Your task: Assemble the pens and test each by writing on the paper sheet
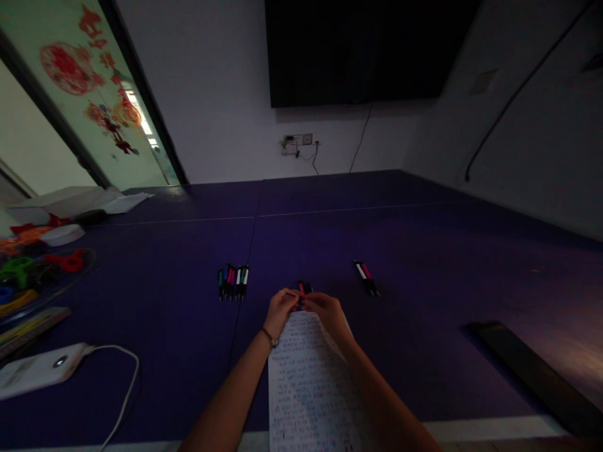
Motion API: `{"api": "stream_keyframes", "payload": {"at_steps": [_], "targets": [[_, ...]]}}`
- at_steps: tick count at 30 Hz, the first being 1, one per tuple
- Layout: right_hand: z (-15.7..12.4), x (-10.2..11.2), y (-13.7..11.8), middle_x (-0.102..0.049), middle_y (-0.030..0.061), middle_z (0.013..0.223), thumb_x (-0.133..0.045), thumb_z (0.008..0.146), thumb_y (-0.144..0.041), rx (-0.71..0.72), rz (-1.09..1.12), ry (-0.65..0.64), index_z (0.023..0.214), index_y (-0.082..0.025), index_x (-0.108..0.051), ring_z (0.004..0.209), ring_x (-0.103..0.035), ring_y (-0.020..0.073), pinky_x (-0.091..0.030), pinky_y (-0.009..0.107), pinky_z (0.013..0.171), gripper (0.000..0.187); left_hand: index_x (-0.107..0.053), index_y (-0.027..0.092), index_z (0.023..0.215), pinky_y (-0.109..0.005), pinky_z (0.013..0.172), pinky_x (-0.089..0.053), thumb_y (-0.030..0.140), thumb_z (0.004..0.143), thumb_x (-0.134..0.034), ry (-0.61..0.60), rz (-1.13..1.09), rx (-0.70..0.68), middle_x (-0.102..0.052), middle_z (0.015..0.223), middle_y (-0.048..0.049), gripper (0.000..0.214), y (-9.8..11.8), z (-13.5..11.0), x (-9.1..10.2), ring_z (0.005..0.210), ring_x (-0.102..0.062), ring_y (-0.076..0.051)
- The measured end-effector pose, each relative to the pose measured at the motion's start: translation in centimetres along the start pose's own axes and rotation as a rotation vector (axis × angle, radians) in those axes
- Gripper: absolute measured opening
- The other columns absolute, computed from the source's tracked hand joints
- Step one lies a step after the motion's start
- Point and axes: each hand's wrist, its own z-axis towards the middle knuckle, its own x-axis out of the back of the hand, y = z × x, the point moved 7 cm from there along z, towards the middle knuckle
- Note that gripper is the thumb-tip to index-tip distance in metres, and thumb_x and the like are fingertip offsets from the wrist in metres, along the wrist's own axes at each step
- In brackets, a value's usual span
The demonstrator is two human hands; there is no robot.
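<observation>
At the far left, a white box [42, 369] with a round button lay on the purple tabletop [179, 358], and a white cord [137, 364] came out of it in a big curve. Farther back sat a clear dish [91, 267] with red, green, blue and yellow handles [68, 260] in it. Just past the dish was a white ring [63, 235], and some papers [66, 199] lay behind that. Red shapes [68, 68] showed on a pale glass door [151, 135].

Next came a row of pens [231, 282], side by side, with green, red, purple and white parts. Then came the left hand [282, 304], with a thin band [270, 339] on its wrist. Its fingers were bent in at the middle pens [302, 287], which were partly hidden, just past the top of a sheet of paper [301, 376] full of writing. The right hand [327, 311] faced the left one, its fingers bent in at the same spot. It was too dim to tell if either grip was pinching a pen.

A big black screen [367, 50] hung on the wall. Below it, to the right of the hands, two pens [366, 278], one white and one pink, lay tilted together. At the far right lay a long, flat black thing [532, 370].
</observation>
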Motion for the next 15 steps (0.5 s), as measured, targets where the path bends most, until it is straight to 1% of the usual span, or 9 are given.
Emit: {"api": "stream_keyframes", "payload": {"at_steps": [2,4,5,7,9,10,12,13,15], "targets": [[0.2,0.1,0.1,-0.061,0.0008,0.049,-0.062,0.057,-0.033,0.002,-0.080,0.004,0.066,-0.016,-0.065,0.046,-0.056,0.0153,-0.044,0.026,0.049,0.019,-0.060,0.013,0.067,-0.017,0.047,-0.034,0.022,0.059,-0.066,0.007,0.109,-0.038,-0.060,0.065,-0.0006,0.014,0.2,0.2,0.3,0.049,-0.047,-0.006],[0.5,0.9,0.2,-0.060,0.0010,0.048,-0.060,0.059,-0.034,0.033,-0.138,0.043,0.066,-0.016,-0.065,0.045,-0.055,0.0152,-0.043,0.026,0.047,0.020,-0.063,0.014,0.068,-0.018,0.049,-0.033,0.020,0.057,-0.067,0.033,0.217,-0.070,-0.058,0.061,0.0002,0.013,0.6,0.5,0.7,0.050,-0.046,-0.008],[0.8,1.7,0.2,-0.060,0.0016,0.049,-0.059,0.060,-0.036,0.052,-0.151,0.088,0.066,-0.016,-0.065,0.046,-0.055,0.0154,-0.043,0.026,0.047,0.022,-0.063,0.015,0.066,-0.018,0.050,-0.034,0.019,0.057,-0.067,0.064,0.264,-0.088,-0.057,0.059,0.0004,0.011,0.9,0.7,0.9,0.052,-0.047,-0.009],[1.2,3.7,0.4,-0.062,0.0032,0.054,-0.057,0.061,-0.039,0.070,-0.157,0.220,0.069,-0.016,-0.064,0.048,-0.056,0.0163,-0.043,0.026,0.048,0.026,-0.063,0.016,0.060,-0.019,0.053,-0.035,0.017,0.056,-0.066,0.158,0.330,-0.120,-0.055,0.055,0.0009,0.005,1.6,1.2,1.5,0.053,-0.048,-0.011],[1.5,5.6,0.6,-0.064,0.0045,0.057,-0.055,0.061,-0.042,0.068,-0.195,0.313,0.071,-0.015,-0.065,0.052,-0.058,0.0179,-0.043,0.026,0.049,0.030,-0.059,0.017,0.052,-0.020,0.057,-0.036,0.014,0.054,-0.066,0.249,0.379,-0.117,-0.053,0.050,0.0015,0.008,1.9,1.9,1.8,0.056,-0.050,-0.013],[1.6,6.2,0.6,-0.064,0.0048,0.057,-0.054,0.061,-0.042,0.069,-0.247,0.336,0.070,-0.016,-0.065,0.054,-0.059,0.0187,-0.043,0.027,0.050,0.030,-0.057,0.018,0.048,-0.021,0.059,-0.037,0.012,0.052,-0.067,0.279,0.410,-0.083,-0.051,0.047,0.0017,0.012,1.8,2.4,1.7,0.058,-0.052,-0.014],[1.6,7.0,0.3,-0.065,0.0051,0.059,-0.054,0.061,-0.041,0.075,-0.379,0.356,0.067,-0.017,-0.065,0.058,-0.060,0.0202,-0.043,0.027,0.053,0.028,-0.050,0.019,0.039,-0.023,0.065,-0.038,0.007,0.048,-0.067,0.311,0.475,0.029,-0.046,0.041,0.0019,0.022,1.1,3.3,1.3,0.066,-0.055,-0.017],[1.6,7.3,0.1,-0.065,0.0052,0.060,-0.054,0.061,-0.040,0.077,-0.435,0.362,0.066,-0.017,-0.066,0.060,-0.060,0.0208,-0.043,0.027,0.054,0.026,-0.046,0.020,0.035,-0.023,0.067,-0.038,0.004,0.047,-0.066,0.320,0.496,0.089,-0.044,0.039,0.0018,0.028,0.6,3.7,1.0,0.070,-0.057,-0.019],[1.5,7.4,-0.2,-0.066,0.0056,0.063,-0.053,0.062,-0.038,0.077,-0.492,0.366,0.067,-0.017,-0.066,0.064,-0.061,0.0214,-0.043,0.027,0.057,0.025,-0.041,0.021,0.031,-0.023,0.068,-0.038,-0.002,0.046,-0.062,0.322,0.500,0.159,-0.042,0.036,0.0012,0.035,-0.1,4.4,0.4,0.076,-0.058,-0.021]]}}
